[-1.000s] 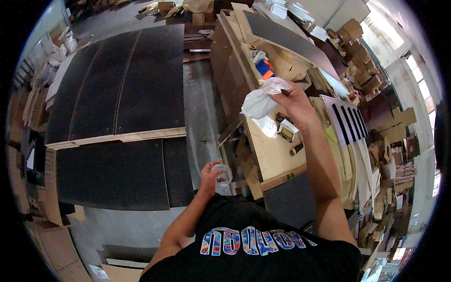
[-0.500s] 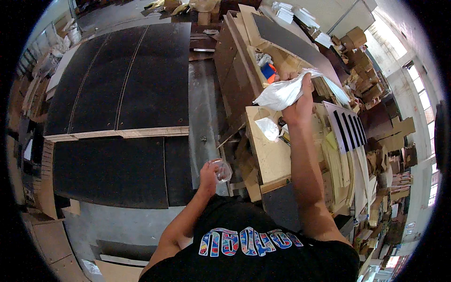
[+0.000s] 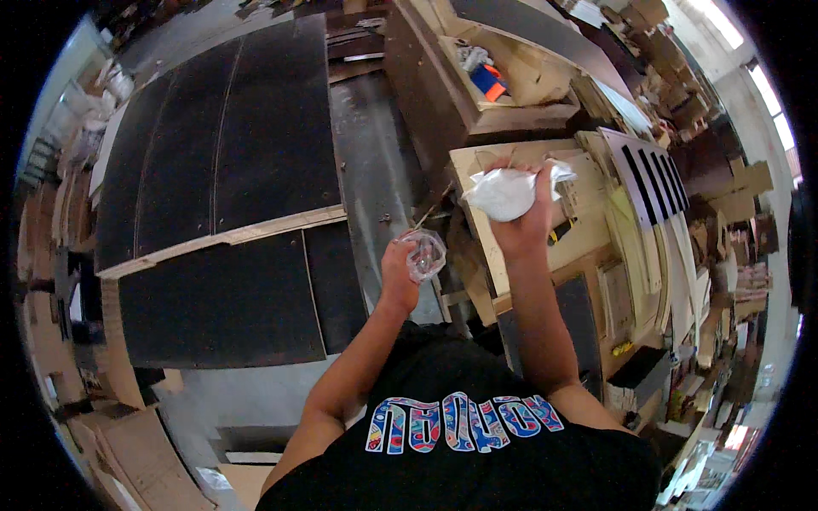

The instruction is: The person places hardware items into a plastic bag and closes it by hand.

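Observation:
My left hand (image 3: 399, 274) is closed around a small clear plastic container (image 3: 424, 257), in front of my body over the gap beside the dark panels. Further right and higher up, my right hand (image 3: 527, 223) grips a crumpled white plastic bag (image 3: 503, 194). The bag hangs over a pale wooden board (image 3: 479, 167) and hides part of it. Beside my right wrist a yellow and black tool (image 3: 562, 230) lies on that board; its kind cannot be made out.
Stacked dark panels (image 3: 273, 128) fill the left side. An open wooden box (image 3: 545, 72) ahead on the right holds an orange and blue object (image 3: 489, 83). A striped white board (image 3: 648, 175) and leaning wood strips stand to the right, with cardboard boxes (image 3: 673, 81) beyond.
My right hand has come back from the wooden box with the white bag, down over the pale board. My left hand has moved up and right with the clear container.

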The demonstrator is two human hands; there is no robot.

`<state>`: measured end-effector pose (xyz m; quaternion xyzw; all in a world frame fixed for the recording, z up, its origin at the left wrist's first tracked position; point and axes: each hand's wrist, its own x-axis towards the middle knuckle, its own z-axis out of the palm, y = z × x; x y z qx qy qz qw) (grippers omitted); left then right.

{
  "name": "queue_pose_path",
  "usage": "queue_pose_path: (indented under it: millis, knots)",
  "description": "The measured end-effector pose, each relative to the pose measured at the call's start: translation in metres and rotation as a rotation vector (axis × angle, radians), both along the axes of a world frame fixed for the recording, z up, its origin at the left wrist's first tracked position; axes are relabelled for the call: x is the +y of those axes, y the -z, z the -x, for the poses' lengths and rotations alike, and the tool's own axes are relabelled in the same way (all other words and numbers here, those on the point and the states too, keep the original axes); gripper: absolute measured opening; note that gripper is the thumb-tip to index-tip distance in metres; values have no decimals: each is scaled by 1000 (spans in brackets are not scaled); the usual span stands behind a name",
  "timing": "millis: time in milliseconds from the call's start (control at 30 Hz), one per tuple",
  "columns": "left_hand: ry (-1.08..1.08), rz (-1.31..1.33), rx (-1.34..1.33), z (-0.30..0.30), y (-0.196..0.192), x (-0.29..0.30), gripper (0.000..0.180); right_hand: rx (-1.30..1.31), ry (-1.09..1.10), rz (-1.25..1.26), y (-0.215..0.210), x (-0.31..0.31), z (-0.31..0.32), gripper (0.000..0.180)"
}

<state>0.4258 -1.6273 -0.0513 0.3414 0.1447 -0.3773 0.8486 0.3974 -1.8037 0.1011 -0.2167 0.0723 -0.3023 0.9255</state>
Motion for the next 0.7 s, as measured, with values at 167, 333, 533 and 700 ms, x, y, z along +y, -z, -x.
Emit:
queue_pose_path:
  millis: [167,333,533,700]
  knots:
    - [11,-18,-35,7,-4,-19,44,79,-60,-2,14,-4,22,48]
    - [33,-91,-108,16,-32,-44,43,243,-5,233,11,-11,42,41]
    - [16,-46,-199,24,-36,-57,39,414,121,468,7,-3,49,34]
    - [41,-62,-201,30,-39,-63,42,476,146,497,20,-4,52,35]
